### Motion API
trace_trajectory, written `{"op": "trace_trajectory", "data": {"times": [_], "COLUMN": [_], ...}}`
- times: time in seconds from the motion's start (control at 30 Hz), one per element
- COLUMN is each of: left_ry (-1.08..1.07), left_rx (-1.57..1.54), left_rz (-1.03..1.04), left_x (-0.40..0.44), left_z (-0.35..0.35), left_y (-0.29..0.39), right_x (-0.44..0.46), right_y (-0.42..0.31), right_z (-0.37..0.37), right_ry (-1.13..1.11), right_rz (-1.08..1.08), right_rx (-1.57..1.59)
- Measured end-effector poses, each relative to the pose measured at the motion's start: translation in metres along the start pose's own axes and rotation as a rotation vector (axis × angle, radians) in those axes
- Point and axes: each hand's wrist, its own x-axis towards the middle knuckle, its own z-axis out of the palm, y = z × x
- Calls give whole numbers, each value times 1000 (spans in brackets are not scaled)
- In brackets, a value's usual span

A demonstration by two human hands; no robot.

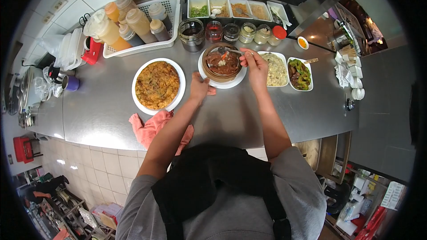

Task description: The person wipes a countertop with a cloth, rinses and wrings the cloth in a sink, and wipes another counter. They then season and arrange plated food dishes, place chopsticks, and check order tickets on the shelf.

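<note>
A round wooden steamer [206,69] sits on a white plate [239,80] and holds reddish-brown meat [224,66] with a small pale heap on top. My left hand [200,87] is at the plate's near left rim, thumb and fingers closed around the edge. Pinched in my right hand [256,69] is a metal spoon [233,51], whose bowl is over the meat and carries something dark. Left of my hands lies a second white plate [182,93] with a browned omelette-like pancake [157,84].
Jars [191,34] and several topping trays [198,1] line the back. Squeeze bottles [140,21] stand in a white basket [171,38]. Bowls of pale mash [273,69] and green vegetables [299,74] are at the right. A pink cloth [151,126] lies at the front edge.
</note>
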Motion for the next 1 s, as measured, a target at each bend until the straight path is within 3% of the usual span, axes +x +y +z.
{"op": "trace_trajectory", "data": {"times": [1.0], "left_ry": [-2], "left_rx": [21], "left_rz": [4], "left_x": [1], "left_z": [0], "left_y": [0], "right_x": [-10], "right_y": [-6], "right_z": [-4], "right_ry": [49], "right_rz": [-24], "right_rx": [-11]}}
